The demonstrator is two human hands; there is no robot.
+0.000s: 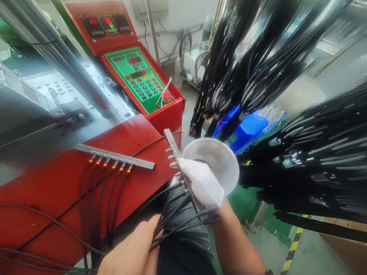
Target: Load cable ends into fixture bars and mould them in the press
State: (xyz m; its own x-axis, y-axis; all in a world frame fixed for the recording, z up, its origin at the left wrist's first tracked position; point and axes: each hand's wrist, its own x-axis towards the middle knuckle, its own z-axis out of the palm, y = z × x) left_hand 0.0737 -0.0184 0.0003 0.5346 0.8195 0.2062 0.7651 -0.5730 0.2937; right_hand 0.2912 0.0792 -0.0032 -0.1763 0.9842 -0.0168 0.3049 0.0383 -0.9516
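Observation:
My bare left hand [130,254] is closed around a bunch of black cables [175,213]. My right hand [198,183], in a white glove, grips a metal bar [171,143] that lies slanted above my lap. Metal pins stick out along the bar's left side; the upper ones are bare, while the lower ones have black cable ends on them. A second metal bar [116,156] lies on the red machine table [49,193] to the left, with several orange-tipped cables [101,190] attached. My right fingertips are partly hidden by the glove and bar.
A white round tub [214,151] stands just beyond my right hand. Thick bundles of black cables [271,55] hang at the right, near a blue bin [248,127]. A red control box [134,75] with lit displays sits at the back. A steel column [58,50] rises at the left.

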